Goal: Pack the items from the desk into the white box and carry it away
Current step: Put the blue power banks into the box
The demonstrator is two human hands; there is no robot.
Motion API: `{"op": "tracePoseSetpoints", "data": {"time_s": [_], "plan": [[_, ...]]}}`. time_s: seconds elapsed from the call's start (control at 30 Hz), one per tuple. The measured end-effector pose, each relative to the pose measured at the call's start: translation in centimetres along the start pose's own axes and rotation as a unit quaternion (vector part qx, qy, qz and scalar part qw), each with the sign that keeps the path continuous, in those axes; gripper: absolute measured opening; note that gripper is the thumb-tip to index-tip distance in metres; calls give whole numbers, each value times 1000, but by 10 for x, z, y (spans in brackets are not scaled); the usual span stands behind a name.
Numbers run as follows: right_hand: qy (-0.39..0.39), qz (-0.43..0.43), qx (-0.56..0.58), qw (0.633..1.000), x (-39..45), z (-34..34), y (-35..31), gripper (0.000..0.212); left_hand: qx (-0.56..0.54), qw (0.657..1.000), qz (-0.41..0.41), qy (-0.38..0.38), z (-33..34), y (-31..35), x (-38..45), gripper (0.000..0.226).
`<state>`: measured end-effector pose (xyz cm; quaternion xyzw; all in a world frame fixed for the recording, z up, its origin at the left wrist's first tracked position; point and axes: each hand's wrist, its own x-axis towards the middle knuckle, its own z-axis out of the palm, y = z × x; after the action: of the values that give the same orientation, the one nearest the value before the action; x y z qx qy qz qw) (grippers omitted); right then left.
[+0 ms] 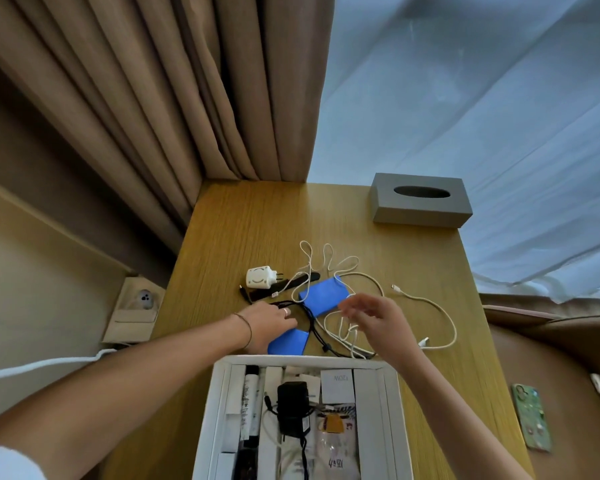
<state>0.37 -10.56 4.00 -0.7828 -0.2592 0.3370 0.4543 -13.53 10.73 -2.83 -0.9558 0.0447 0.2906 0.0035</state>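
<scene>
Left hand point(271, 318) flat on the black cable point(312, 327) just beyond the box point(219, 403), fingers spread, pressing rather than gripping. Right hand point(371, 323) raised over the white cable point(440, 320), fingers apart and curled, clamped on nothing visible. Two blue packs point(321, 296), charger point(258, 277) and both cables beyond the box, cords crossing over and between the packs. Risk: lifting one cord likely to drag the tangle, tugging a pack or the charger off the desk point(250, 230).
</scene>
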Motion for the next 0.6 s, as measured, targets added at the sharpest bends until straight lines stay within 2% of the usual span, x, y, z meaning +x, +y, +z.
{"op": "tracePoseSetpoints", "data": {"time_s": [0.17,0.27,0.4,0.5,0.6], "plan": [[5,-13,12,1000,-3,5,-8,17,-145,986,-56,67,-2,-9,-20,69],[-1,-20,18,1000,-3,12,-13,17,-254,958,-85,98,-10,-16,-37,72],[-47,-16,29,998,-5,30,-27,16,-333,921,-107,169,-29,-18,-67,73],[-88,-10,23,996,-11,51,-36,29,-404,873,-111,248,-41,-7,-88,74],[-140,41,158,977,-17,63,-42,53,-499,801,-104,315,-48,11,-108,74]]}}
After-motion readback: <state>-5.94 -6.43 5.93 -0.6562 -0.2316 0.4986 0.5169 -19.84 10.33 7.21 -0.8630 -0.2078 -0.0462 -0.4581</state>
